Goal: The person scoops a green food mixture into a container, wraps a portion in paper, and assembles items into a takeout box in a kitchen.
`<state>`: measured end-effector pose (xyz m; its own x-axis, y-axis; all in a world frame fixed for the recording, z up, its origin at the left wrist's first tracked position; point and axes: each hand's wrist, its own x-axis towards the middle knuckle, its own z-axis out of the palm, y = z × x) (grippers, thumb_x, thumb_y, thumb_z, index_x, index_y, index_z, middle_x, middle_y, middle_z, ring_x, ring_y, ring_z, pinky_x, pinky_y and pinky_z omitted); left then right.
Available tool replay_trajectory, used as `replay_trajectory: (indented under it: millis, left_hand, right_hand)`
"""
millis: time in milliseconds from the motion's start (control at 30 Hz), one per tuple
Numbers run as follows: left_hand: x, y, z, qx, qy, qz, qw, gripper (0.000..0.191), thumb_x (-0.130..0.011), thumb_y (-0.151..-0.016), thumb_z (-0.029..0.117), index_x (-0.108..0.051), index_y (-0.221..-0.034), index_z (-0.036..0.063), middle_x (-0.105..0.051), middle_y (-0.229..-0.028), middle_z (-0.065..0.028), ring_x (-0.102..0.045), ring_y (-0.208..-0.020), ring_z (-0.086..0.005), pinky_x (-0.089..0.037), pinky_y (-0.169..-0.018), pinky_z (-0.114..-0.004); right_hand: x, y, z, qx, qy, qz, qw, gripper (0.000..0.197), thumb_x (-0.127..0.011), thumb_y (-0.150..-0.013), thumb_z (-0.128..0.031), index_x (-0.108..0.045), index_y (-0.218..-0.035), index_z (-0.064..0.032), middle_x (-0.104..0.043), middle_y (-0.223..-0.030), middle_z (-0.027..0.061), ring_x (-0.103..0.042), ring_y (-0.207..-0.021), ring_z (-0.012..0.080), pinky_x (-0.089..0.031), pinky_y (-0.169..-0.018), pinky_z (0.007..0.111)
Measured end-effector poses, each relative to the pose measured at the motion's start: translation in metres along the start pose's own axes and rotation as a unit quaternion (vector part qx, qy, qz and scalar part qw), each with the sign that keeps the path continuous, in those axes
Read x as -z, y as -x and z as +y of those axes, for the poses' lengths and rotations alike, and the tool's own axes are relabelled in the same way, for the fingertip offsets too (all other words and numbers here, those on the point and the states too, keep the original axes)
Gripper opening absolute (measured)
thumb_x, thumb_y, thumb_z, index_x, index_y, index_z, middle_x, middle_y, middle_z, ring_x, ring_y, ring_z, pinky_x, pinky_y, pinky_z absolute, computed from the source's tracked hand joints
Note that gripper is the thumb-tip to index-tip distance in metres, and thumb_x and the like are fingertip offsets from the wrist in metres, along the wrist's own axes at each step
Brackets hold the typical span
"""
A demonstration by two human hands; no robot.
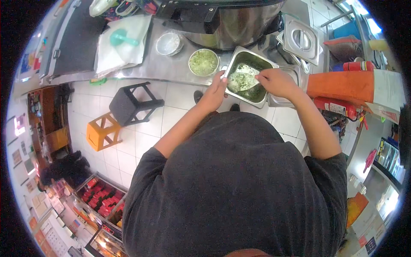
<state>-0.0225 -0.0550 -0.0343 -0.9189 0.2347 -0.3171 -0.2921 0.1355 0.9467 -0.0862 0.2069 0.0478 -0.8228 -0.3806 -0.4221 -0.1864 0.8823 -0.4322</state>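
My left hand (214, 91) grips the left rim of a deep stainless steel food pan (264, 100), which sits tilted at the counter's front edge. Inside the pan is finely chopped pale green food (239, 82), with darker green bits along the walls. My right hand (277, 82) reaches over the pan's right side, its fingers pinched on a pale spoon-like utensil (252, 85); much of the utensil is hidden by the fingers and the food. Left of the pan stands a round bowl (218, 66) filled with similar green food.
A large steel cooker (237, 27) stands behind the pan. Leftward are a film-wrapped container (168, 44) and a teal tool (123, 38) on white sheets (110, 59). Steel lids (301, 40) lie at right. Stools (128, 106) and a fire extinguisher (335, 107) flank me.
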Motion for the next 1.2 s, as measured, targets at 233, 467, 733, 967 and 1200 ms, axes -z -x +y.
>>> replay_trajectory:
  millis: [233, 467, 733, 967, 1200]
  left_hand:
    - [0.015, -0.005, -0.01, -0.025, -0.093, 0.038, 0.995, 0.046, -0.046, -0.112, 0.037, -0.049, -0.141, 0.0021, -0.063, -0.089, -0.0106, -0.061, -0.083, -0.0183, -0.051, -0.075, -0.035]
    - [0.021, -0.018, -0.019, -0.003, -0.073, 0.015, 0.997, 0.041, -0.057, -0.106, 0.033, -0.059, -0.131, 0.0001, -0.064, -0.076, -0.0113, -0.064, -0.075, -0.0242, -0.049, -0.073, -0.042]
    - [0.013, -0.016, 0.047, -0.076, -0.221, 0.047, 0.971, 0.03, -0.064, -0.098, 0.025, -0.065, -0.117, 0.0024, -0.067, -0.081, -0.0171, -0.069, -0.081, -0.0334, -0.052, -0.072, -0.043]
    - [0.001, -0.028, 0.034, -0.235, -0.259, 0.138, 0.927, 0.021, -0.064, -0.095, 0.018, -0.063, -0.109, 0.0027, -0.069, -0.088, -0.0231, -0.068, -0.085, -0.0452, -0.053, -0.076, -0.05]
    - [-0.006, -0.031, 0.035, -0.239, -0.294, 0.099, 0.92, 0.022, -0.062, -0.097, 0.017, -0.061, -0.113, 0.0016, -0.07, -0.092, -0.0269, -0.068, -0.085, -0.0477, -0.053, -0.075, -0.053]
  right_hand:
    - [0.047, 0.017, 0.013, -0.004, -0.047, 0.013, 0.999, 0.036, -0.056, -0.101, -0.038, -0.077, -0.105, -0.008, -0.074, -0.101, 0.0181, -0.069, -0.095, 0.0399, -0.053, -0.083, 0.047]
    - [0.054, 0.013, 0.02, 0.091, 0.078, 0.054, 0.991, 0.033, -0.059, -0.103, -0.032, -0.074, -0.101, -0.0026, -0.072, -0.094, 0.0193, -0.07, -0.091, 0.036, -0.052, -0.078, 0.048]
    - [0.017, -0.046, 0.005, 0.314, 0.414, 0.049, 0.853, 0.009, -0.071, -0.079, -0.016, -0.078, -0.075, -0.0125, -0.076, -0.084, 0.0075, -0.076, -0.082, 0.0277, -0.058, -0.073, 0.043]
    - [0.005, -0.038, -0.027, 0.315, 0.449, 0.013, 0.836, 0.007, -0.068, -0.083, -0.018, -0.075, -0.081, -0.0176, -0.07, -0.089, 0.0003, -0.071, -0.091, 0.0222, -0.051, -0.083, 0.038]
    - [0.008, -0.041, -0.038, 0.281, 0.442, -0.07, 0.849, 0.011, -0.07, -0.078, -0.019, -0.078, -0.084, -0.0136, -0.076, -0.082, 0.0077, -0.074, -0.08, 0.029, -0.055, -0.071, 0.044]
